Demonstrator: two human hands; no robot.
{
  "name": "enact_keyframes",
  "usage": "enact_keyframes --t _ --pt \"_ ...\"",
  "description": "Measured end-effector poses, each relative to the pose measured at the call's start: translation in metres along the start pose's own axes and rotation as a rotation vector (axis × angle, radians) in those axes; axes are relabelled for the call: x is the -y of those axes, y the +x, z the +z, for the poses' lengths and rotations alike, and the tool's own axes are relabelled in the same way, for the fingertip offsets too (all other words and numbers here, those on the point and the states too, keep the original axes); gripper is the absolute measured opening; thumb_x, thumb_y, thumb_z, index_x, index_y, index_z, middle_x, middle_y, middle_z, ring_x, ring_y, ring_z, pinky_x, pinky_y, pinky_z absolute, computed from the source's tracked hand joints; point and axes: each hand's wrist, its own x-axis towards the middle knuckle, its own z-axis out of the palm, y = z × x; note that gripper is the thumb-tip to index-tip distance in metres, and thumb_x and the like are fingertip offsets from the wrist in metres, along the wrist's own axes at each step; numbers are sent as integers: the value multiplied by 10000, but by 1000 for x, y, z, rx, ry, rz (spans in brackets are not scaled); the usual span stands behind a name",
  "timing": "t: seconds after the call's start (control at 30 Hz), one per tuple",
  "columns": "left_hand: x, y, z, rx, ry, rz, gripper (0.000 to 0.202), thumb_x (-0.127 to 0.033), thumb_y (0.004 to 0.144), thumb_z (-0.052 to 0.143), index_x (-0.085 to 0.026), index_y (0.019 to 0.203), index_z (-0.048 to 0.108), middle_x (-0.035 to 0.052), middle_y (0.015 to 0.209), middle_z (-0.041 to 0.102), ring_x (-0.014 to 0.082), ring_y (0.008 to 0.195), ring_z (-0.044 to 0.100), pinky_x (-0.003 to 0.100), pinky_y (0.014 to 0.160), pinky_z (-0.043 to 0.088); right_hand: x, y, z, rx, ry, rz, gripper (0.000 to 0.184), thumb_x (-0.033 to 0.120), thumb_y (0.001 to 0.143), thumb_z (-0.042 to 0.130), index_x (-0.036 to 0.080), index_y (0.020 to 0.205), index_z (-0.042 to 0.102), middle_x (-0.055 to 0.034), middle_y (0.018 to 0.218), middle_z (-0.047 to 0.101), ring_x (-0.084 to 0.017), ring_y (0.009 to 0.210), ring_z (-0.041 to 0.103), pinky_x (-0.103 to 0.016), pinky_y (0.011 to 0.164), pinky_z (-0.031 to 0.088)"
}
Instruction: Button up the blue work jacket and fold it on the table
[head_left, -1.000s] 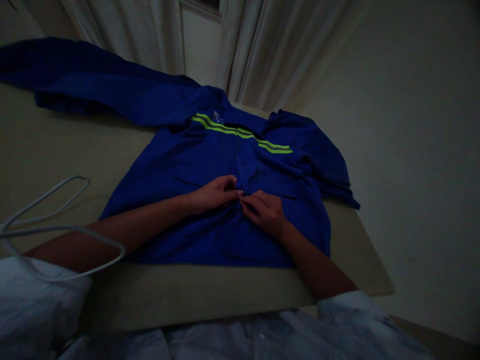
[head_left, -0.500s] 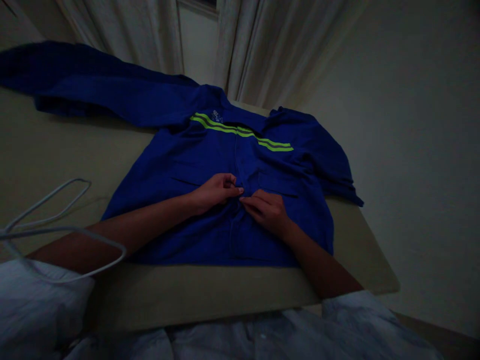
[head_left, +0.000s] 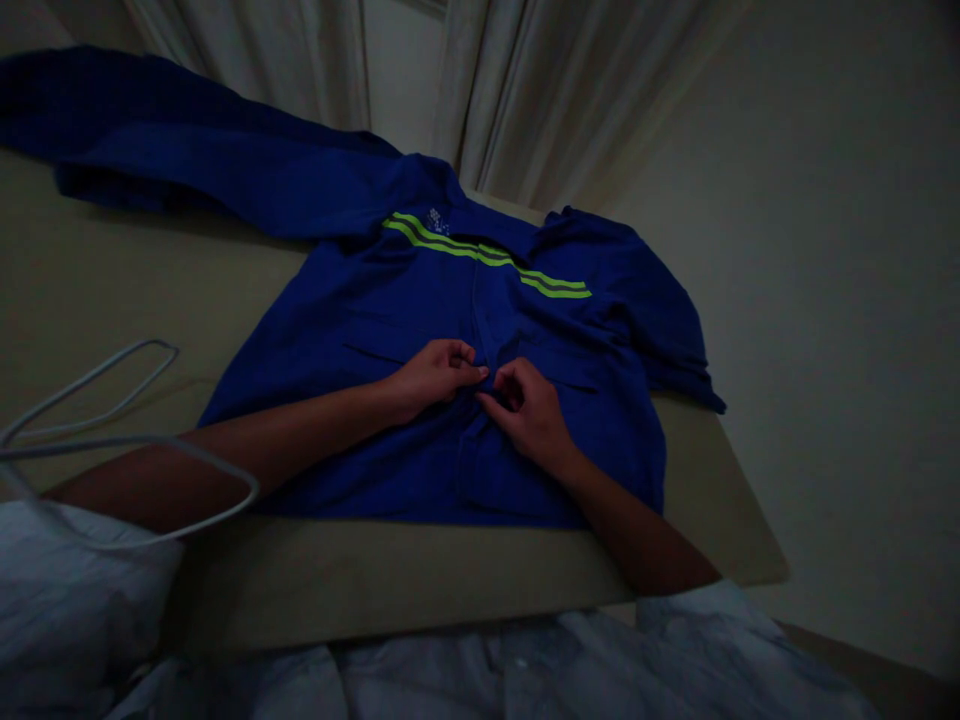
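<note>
A blue work shirt (head_left: 360, 330) with two yellow-green stripes across the chest lies front up on a beige table (head_left: 112, 290). One sleeve stretches far to the left, the other is bunched at the right edge. My left hand (head_left: 435, 375) and my right hand (head_left: 529, 415) meet at the shirt's centre placket, about mid-chest. Both hands have their fingers curled and pinch the fabric edges there. What lies between the fingertips is too small and dark to make out.
A white wire hanger (head_left: 97, 440) lies on the table at the near left, over my left forearm. Pale curtains (head_left: 525, 90) hang behind the table. The table's right corner (head_left: 765, 570) ends near a bare floor. Light cloth (head_left: 525, 670) covers my lap.
My right hand's fingers have curled up more tightly at the placket. The view has shifted slightly; the shirt and hanger lie as before.
</note>
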Motion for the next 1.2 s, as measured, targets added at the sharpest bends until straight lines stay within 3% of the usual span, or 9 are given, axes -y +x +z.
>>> enact_keyframes --t 0.2,0.37,0.5,0.6,0.77,0.87,1.03,1.13,1.2 --pt "-2 0 -4 29 65 39 442 -407 700 889 -202 898 551 -84 638 518 41 446 362 190 420 228 -1 0 2 -10 13 44 300 371 847 782 236 912 523 59 693 547 -114 553 488 -243 512 388" --pt "-3 2 -14 152 321 119 374 -441 746 827 -188 704 555 -62 587 481 73 495 406 214 468 258 -6 0 1 -36 36 57 288 369 833 788 231 936 558 65 671 579 -104 516 502 -239 509 399" --pt "-2 5 -17 63 584 296 368 -405 814 739 -186 603 533 -40 568 466 100 547 416 236 510 238 -5 -1 3 -26 -26 -6 257 340 851 783 231 936 567 51 715 612 -107 550 529 -242 540 433" --pt "-2 5 -16 33 597 271 375 -409 823 720 -185 588 531 -37 569 451 104 556 394 240 515 228 -4 -2 4 -41 -79 -94 210 304 878 767 227 934 580 24 800 622 -117 612 551 -255 588 473" --pt "-6 1 -14 92 355 72 447 -521 783 789 -198 641 514 -58 570 411 81 494 325 227 472 213 -3 -7 3 -128 -208 -264 51 256 966 691 228 1003 670 -73 1034 609 -169 821 624 -301 698 555" --pt "-10 0 -14 119 304 3 477 -527 752 831 -208 651 492 -69 553 377 68 457 291 218 436 180 -2 -9 2 -119 -324 -392 69 218 1002 648 233 1027 710 -76 1008 624 -182 878 643 -306 753 568" --pt "-11 1 -14 130 322 8 453 -525 782 815 -205 669 515 -61 578 391 70 459 317 214 414 208 -2 -6 -4 -85 -514 -500 116 234 1027 623 224 1000 736 -64 917 664 -174 802 634 -315 723 535" --pt "-12 2 -15 157 346 -17 449 -514 797 802 -210 652 506 -55 574 387 82 464 335 225 409 235 -5 0 -13 -43 -605 -706 138 187 1026 615 224 984 741 -49 881 684 -162 746 611 -318 670 483" --pt "-13 3 -16 184 367 -59 445 -504 805 793 -215 639 499 -51 561 385 90 462 340 235 406 239 -7 5 -21 -12 -625 -916 164 124 1013 613 223 984 740 -30 871 697 -146 705 590 -315 629 440"
